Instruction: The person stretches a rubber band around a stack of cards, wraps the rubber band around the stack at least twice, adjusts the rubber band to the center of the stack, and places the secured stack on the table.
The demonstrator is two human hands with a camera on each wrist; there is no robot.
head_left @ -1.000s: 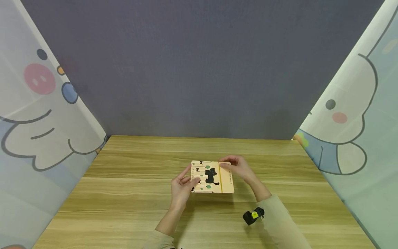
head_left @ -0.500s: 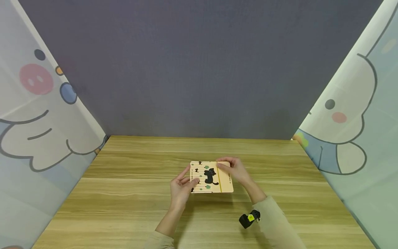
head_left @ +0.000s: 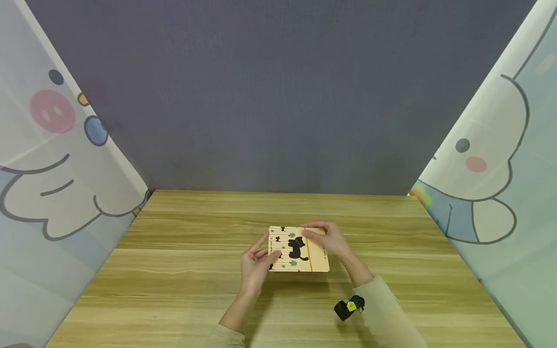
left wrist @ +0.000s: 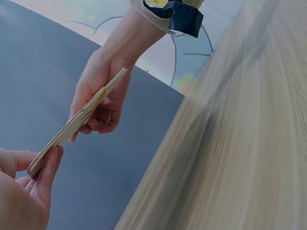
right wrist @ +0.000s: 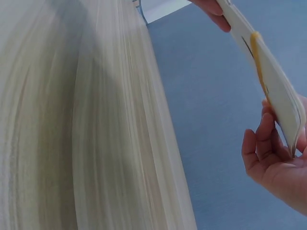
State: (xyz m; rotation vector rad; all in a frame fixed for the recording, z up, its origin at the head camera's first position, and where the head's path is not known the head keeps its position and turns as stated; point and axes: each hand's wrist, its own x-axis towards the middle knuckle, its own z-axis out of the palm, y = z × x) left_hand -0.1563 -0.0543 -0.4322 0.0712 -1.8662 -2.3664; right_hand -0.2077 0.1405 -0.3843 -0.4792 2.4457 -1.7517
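Observation:
Both hands hold up a flat cream booklet [head_left: 285, 258] printed with a black cat and green leaves. A yellow rubber band [head_left: 310, 258] runs across it near its right end. My left hand [head_left: 254, 271] grips the left end, thumb on top and fingers beneath. At the far right corner, my right hand [head_left: 332, 240] pinches the edge with its thumb on the top face beside the band. Seen edge-on in the left wrist view, the booklet [left wrist: 60, 136] is thin and layered. In the right wrist view, the band [right wrist: 260, 72] wraps around its edge.
Below the hands lies a wood-grain table [head_left: 183, 270], with their shadow on it. A dark grey panel [head_left: 278, 96] stands along its back. Cartoon-printed sheets [head_left: 483, 159] flank both sides. A black wrist camera [head_left: 350, 307] sits at the right sleeve.
My right hand has slid a little left along the booklet's far edge, its thumb now at the rubber band. The band's far end has shifted slightly left. The left hand keeps its grip.

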